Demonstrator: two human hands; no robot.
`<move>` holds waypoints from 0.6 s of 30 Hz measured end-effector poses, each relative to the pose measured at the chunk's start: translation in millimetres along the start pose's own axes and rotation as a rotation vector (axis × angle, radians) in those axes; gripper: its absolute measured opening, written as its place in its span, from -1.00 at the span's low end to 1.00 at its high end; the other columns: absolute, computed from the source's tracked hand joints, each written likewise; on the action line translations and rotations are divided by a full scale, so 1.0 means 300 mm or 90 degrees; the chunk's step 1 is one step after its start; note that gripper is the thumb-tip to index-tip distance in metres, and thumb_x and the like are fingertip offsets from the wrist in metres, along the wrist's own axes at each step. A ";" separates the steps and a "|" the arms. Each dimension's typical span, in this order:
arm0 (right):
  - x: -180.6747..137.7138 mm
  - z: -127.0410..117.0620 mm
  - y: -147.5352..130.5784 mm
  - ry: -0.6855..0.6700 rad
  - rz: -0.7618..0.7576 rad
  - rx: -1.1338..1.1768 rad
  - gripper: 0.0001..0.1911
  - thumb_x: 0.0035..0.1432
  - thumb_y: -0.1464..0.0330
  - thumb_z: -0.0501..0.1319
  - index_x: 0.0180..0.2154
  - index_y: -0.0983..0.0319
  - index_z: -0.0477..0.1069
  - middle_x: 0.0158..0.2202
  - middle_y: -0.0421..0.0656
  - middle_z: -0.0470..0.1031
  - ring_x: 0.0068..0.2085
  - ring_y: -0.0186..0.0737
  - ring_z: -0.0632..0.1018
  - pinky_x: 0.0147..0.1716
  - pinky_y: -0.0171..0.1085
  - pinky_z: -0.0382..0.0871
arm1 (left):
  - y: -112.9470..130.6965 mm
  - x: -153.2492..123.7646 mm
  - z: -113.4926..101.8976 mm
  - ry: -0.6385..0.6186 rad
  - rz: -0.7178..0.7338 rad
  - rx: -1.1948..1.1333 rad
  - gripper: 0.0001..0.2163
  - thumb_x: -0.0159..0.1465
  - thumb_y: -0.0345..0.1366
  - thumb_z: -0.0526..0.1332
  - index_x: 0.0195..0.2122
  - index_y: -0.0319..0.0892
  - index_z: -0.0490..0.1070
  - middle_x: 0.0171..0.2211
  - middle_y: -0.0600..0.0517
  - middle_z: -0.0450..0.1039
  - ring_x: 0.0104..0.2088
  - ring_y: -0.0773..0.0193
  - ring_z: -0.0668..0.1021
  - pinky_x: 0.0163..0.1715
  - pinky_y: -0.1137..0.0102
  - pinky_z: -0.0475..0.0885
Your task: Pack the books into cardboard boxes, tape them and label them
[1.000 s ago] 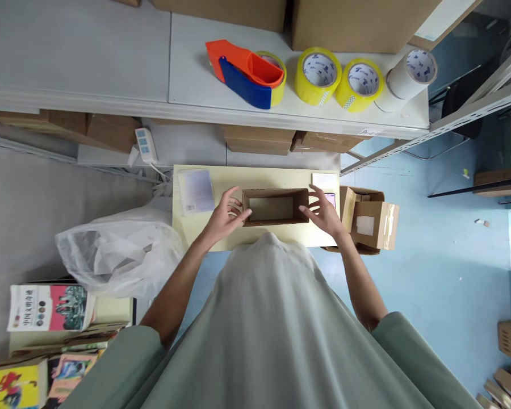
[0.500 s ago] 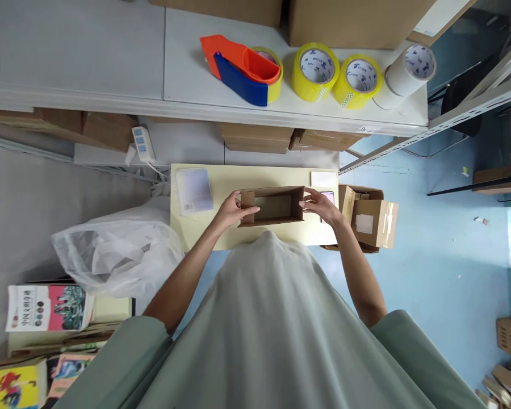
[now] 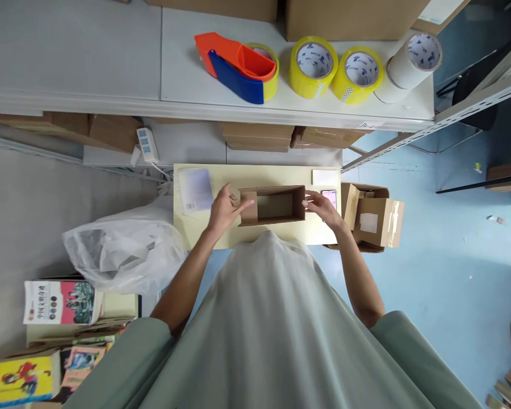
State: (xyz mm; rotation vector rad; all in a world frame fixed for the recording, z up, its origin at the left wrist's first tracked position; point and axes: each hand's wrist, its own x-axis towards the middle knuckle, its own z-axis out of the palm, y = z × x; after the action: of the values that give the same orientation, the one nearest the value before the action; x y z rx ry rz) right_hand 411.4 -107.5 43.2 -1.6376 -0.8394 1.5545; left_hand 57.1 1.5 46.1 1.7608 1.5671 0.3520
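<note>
A small open-topped cardboard box (image 3: 298,203) lies on the pale yellow table, with a flap folded at its left end. The table's surface shows through its open middle. My left hand (image 3: 225,213) is just off the box's left end, thumb and fingers spread, and the thumb tip comes close to the flap. At the opposite end, my right hand (image 3: 323,209) has thumb and fingertips on the right wall of the box. A phone (image 3: 330,197) lies partly behind that hand. Left of my left hand is a flat pale-purple packet (image 3: 195,190).
Above the table runs a grey shelf (image 3: 111,57) with an orange-and-blue tape dispenser (image 3: 238,65) and yellow tape rolls (image 3: 314,85). A plastic bag (image 3: 128,250) hangs at the left, above stacked books (image 3: 59,301). Right of the table stands a carton (image 3: 372,221) holding boxes.
My left hand has let go of the box's left end and moved a little left, its fingers opening. My right hand stays at the right wall. The view has shifted slightly.
</note>
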 end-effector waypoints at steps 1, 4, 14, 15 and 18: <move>-0.002 0.002 -0.002 0.002 -0.004 -0.010 -0.15 0.08 -0.19 0.56 0.26 0.09 0.56 0.03 -0.10 0.64 0.08 -0.03 0.66 0.18 0.02 0.64 | 0.025 -0.012 -0.014 0.046 0.045 -0.009 -0.30 0.32 0.00 0.53 0.38 -0.13 0.36 -0.04 -0.06 0.59 -0.13 0.09 0.66 0.07 0.19 0.58; -0.001 0.004 -0.007 0.015 -0.022 -0.040 -0.15 0.09 -0.21 0.54 0.26 0.11 0.57 0.07 -0.05 0.65 0.08 0.02 0.67 0.18 0.06 0.63 | 0.143 -0.053 -0.004 0.058 0.238 -0.015 -0.67 0.48 -0.08 0.38 0.20 -0.05 0.52 0.03 -0.06 0.57 -0.02 0.10 0.66 0.16 0.17 0.58; 0.010 0.010 0.005 0.005 -0.067 -0.077 -0.17 0.11 -0.19 0.53 0.26 0.12 0.58 0.11 -0.01 0.66 0.07 0.04 0.69 0.17 0.04 0.62 | 0.314 -0.084 0.267 -0.166 0.388 0.076 -0.19 0.30 -0.48 0.21 0.61 -0.24 0.13 0.56 -0.25 0.25 0.54 -0.12 0.35 0.60 -0.04 0.24; 0.010 0.011 0.010 0.001 -0.072 -0.073 -0.17 0.11 -0.20 0.52 0.26 0.12 0.58 0.11 -0.01 0.66 0.06 0.03 0.69 0.15 0.04 0.62 | 0.309 -0.084 0.267 -0.165 0.390 0.083 -0.17 0.28 -0.47 0.22 0.62 -0.24 0.11 0.57 -0.25 0.24 0.54 -0.14 0.35 0.60 -0.05 0.22; 0.010 0.013 0.019 -0.008 -0.081 -0.061 -0.18 0.11 -0.20 0.52 0.25 0.11 0.58 0.11 -0.03 0.63 0.04 0.02 0.68 0.14 0.03 0.62 | 0.305 -0.085 0.254 -0.163 0.394 0.107 -0.14 0.27 -0.44 0.23 0.63 -0.23 0.09 0.57 -0.24 0.25 0.53 -0.17 0.35 0.59 -0.07 0.22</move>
State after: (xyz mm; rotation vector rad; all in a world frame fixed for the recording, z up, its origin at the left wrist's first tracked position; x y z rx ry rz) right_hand 407.6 -107.7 36.7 -1.6093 -1.0184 1.4580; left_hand 167.9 -46.5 62.3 2.3029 0.8680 0.2743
